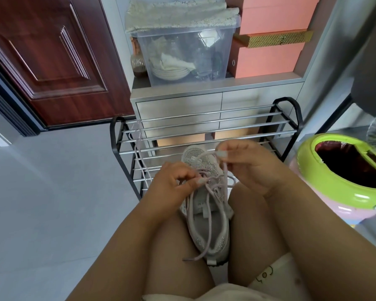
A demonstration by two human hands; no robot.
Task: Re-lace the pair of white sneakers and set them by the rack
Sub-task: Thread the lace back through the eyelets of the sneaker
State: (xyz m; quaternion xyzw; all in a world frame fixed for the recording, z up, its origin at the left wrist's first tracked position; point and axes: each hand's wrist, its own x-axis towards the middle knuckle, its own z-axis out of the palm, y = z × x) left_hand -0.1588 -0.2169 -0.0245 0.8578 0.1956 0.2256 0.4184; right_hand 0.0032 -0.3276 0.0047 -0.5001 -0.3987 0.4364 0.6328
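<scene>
Both grips pinching lace (225, 170)

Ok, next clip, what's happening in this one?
A seated person is lacing a white sneaker held between their knees. The left hand pinches lace at the eyelets; the right hand pinches the lace and lifts it. A second lace hangs on the shoe rack in front. No second sneaker is visible.

Bare arms, pale shorts, long nails

Both forearms are sleeveless; the left hand (174, 181) and right hand (245, 161) wear long pale nails, and below them sit cream shorts (274, 276) printed with small cartoon figures.
</scene>
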